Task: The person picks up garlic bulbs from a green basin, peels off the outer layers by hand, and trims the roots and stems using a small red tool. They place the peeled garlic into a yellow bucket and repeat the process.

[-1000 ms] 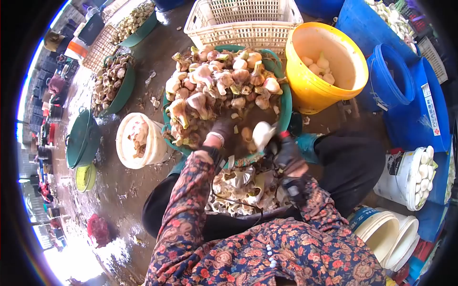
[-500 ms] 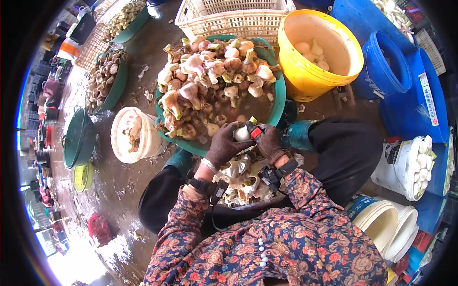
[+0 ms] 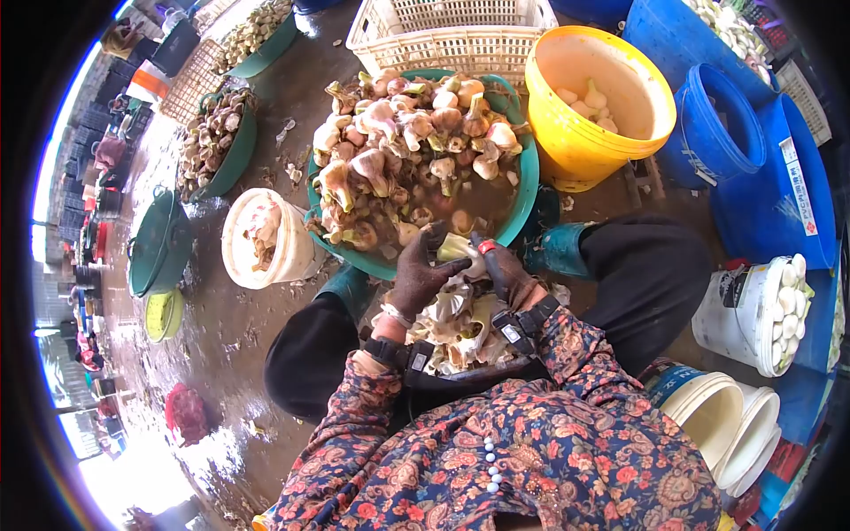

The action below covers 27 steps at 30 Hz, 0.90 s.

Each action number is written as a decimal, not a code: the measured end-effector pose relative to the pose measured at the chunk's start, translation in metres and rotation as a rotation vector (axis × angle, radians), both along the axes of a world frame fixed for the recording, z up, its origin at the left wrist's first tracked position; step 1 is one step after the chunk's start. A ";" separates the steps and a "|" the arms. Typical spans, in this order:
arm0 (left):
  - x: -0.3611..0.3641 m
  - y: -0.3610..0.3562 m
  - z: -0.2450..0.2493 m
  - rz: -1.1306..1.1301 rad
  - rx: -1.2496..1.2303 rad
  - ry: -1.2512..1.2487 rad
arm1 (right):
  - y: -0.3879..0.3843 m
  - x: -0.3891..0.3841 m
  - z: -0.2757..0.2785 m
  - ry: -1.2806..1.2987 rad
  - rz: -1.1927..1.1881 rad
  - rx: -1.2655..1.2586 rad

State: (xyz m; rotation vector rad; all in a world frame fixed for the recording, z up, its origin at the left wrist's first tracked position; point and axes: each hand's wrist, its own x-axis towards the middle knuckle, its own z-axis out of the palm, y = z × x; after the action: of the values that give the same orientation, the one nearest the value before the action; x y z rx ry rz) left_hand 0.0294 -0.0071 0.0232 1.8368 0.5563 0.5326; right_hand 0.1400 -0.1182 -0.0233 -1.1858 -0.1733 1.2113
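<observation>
In a dark brown glove, my left hand [image 3: 423, 273] is closed around a garlic bulb [image 3: 455, 250], pale and partly peeled. My right hand [image 3: 510, 276], gloved too, comes up against the bulb's right side. A small tool with a red part [image 3: 487, 247] sticks out at its fingers; what kind it is I cannot tell. Just beyond both hands stands a wide green tub [image 3: 529, 181] of murky water, heaped with unpeeled garlic [image 3: 376, 173]. Under my hands, between my knees, lies a pile of garlic skins [image 3: 469, 329].
A yellow bucket [image 3: 567, 159] with peeled bulbs stands beyond the tub on the right, next to a cream crate [image 3: 452, 51]. On the left is a white bucket [image 3: 297, 252] of skins. At right, a white bucket [image 3: 730, 310] brims with peeled garlic. The floor [image 3: 239, 345] is wet.
The bulb has turned in my left hand, its white round side giving way to a paler green, longer part. My right hand has shifted slightly. The whole view has swung a little.
</observation>
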 end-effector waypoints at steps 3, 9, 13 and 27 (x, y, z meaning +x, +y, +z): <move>-0.008 0.014 -0.001 -0.215 -0.152 0.407 | 0.006 0.001 -0.004 -0.187 0.083 -0.063; -0.024 0.022 -0.033 0.008 -1.156 -0.187 | -0.002 0.001 0.033 -0.085 0.161 0.359; -0.044 0.025 -0.030 -0.128 0.460 0.025 | 0.000 -0.004 0.018 -1.004 0.240 0.248; -0.070 -0.004 -0.021 -1.089 -0.007 0.910 | -0.002 0.032 -0.013 0.599 -0.212 0.146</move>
State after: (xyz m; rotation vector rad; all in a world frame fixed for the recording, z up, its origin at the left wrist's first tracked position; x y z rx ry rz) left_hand -0.0402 -0.0109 0.0025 1.9871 0.0472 -1.0625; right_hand 0.1725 -0.1197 -0.0361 -0.6570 0.3010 1.2879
